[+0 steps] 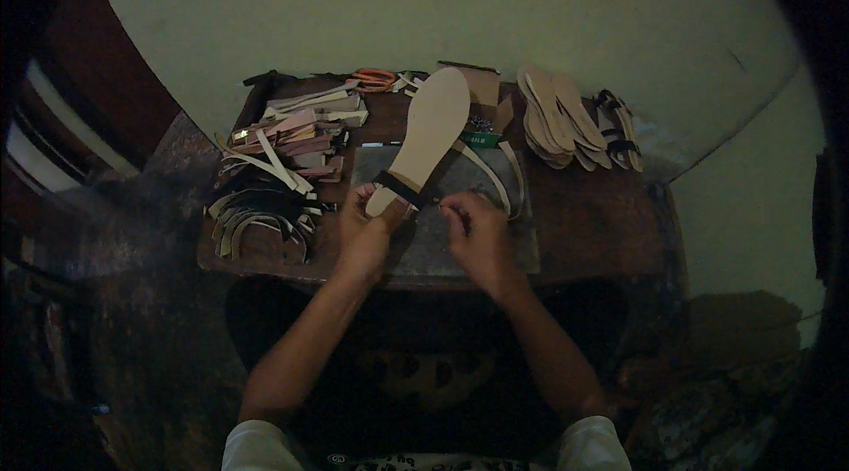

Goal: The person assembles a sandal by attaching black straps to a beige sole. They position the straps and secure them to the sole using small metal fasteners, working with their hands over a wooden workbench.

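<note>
A pale tan sandal sole (431, 122) is tilted up over the work board, its narrow end toward me. My left hand (364, 228) is closed around that narrow end, thumb on the near side. Across the sole there runs a short black strap (398, 190). Just right of the strap's end, my right hand (475, 232) pinches thumb and forefinger together; whatever is between them is too small to make out. Behind my right hand, a long pale strap (485, 168) curves over the grey board (522, 245).
Bundled strips (305, 130) and black straps (261, 210) lie on the table's left. Orange-handled scissors (373, 79) and an open box of small metal pieces (482, 122) sit at the back. Stacked soles (553, 122) and dark-strapped sandals (617, 130) stand right, near the wall (566, 11).
</note>
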The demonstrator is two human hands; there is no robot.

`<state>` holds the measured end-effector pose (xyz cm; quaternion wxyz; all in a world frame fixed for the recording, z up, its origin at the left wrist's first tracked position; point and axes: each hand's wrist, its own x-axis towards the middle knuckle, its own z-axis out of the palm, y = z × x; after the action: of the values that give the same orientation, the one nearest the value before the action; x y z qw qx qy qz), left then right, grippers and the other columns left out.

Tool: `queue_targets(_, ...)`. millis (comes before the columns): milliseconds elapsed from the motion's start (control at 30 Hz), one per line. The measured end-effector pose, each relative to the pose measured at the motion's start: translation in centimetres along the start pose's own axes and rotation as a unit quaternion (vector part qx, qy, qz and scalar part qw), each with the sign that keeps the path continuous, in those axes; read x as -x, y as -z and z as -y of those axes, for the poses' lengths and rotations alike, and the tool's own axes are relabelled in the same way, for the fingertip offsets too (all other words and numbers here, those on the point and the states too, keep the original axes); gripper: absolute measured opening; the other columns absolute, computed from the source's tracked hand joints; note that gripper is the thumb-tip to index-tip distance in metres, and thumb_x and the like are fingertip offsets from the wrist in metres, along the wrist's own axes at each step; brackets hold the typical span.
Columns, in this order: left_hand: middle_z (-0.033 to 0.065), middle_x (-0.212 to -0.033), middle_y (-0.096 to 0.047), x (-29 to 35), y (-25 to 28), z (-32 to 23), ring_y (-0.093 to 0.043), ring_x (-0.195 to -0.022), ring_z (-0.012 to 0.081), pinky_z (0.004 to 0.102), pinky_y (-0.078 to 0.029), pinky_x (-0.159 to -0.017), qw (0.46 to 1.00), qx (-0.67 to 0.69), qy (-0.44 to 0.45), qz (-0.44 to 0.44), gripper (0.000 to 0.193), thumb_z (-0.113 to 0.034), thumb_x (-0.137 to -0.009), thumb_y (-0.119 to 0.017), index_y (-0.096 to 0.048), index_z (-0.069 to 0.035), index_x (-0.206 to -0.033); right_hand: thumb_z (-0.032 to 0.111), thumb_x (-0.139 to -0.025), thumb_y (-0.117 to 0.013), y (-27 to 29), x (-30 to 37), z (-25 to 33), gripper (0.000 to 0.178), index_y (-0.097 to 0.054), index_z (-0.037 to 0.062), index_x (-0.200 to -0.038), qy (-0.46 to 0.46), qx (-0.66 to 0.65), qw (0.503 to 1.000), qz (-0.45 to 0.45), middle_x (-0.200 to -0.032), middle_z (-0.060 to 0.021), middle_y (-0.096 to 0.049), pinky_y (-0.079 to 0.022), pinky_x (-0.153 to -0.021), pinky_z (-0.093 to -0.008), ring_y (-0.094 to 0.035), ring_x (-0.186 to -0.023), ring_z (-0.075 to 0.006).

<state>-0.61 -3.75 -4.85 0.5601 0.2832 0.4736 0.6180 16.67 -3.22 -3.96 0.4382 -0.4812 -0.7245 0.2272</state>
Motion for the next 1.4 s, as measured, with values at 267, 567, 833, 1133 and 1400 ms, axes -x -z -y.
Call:
queue_targets(267,0.0093,-0.102,-0.062,0.2,-0.6,-0.7,-0.062,-0.089,0.0173,0.0306,-0.052,-0.078,0.998,-0.032,0.021,-0.047,0.042,-0.007,-0.083,-0.074,-0.047,-0.004,-0.115,0.004,-0.08,-0.067,0.3,0.7,-0.7,0.016,-0.069,0.004,-0.096,0.112,0.121,0.983,0.086,-0.096,-0.0115,-0.066,-0.05,-0.082,-0.0408,-0.061,-0.091,-0.0309)
queue_targets(567,0.01,-0.115,-0.053,-0.5,0.7,2.0,-0.057,-0.099,0.0175,0.0295,-0.05,-0.084,0.999,-0.023,-0.013,-0.043,0.055,-0.006,-0.083,-0.075,-0.037,-0.005,-0.123,0.013,-0.08,-0.069,2.6,-1.8,-1.4,0.015,-0.069,0.0021,-0.09,0.057,0.229,0.968,-0.086,-0.097,-0.0141,-0.063,-0.047,-0.085,-0.0437,-0.057,-0.095,-0.0348)
queue_targets(833,0.0115,-0.118,-0.052,0.9,-0.5,1.4,-0.058,-0.102,0.0184,0.0306,-0.051,-0.085,0.999,-0.033,-0.018,-0.003,0.053,-0.001,-0.087,-0.067,-0.034,-0.007,-0.128,0.016,-0.075,-0.072,4.1,-2.8,-3.4,0.02,-0.067,0.0023,-0.089,-0.017,0.35,0.933,-0.078,-0.094,-0.0172,-0.059,-0.044,-0.082,-0.05,-0.055,-0.091,-0.0358)
queue_targets(1133,0.0114,-0.121,-0.053,2.6,-1.6,0.5,-0.058,-0.103,0.02,0.032,-0.051,-0.087,0.997,-0.077,0.018,0.027,0.053,-0.001,-0.089,-0.063,-0.034,-0.007,-0.133,-0.006,-0.079,-0.065,4.7,-3.1,-2.6,0.023,-0.057,0.0003,-0.099,0.105,0.058,0.974,-0.194,-0.103,-0.0174,-0.064,-0.054,-0.073,-0.0396,-0.067,-0.084,-0.0297)
queue_targets(1400,0.0105,-0.124,-0.052,4.8,-3.1,0.6,-0.055,-0.11,0.0193,0.0318,-0.05,-0.087,0.98,-0.12,-0.008,0.159,0.057,0.001,-0.085,-0.067,-0.037,-0.009,-0.133,0.001,-0.087,-0.069,3.5,-2.7,-1.7,0.009,-0.061,-0.0009,-0.09,-0.018,-0.193,0.959,-0.207,-0.1,-0.0128,-0.068,-0.057,-0.075,-0.031,-0.066,-0.089,-0.0176)
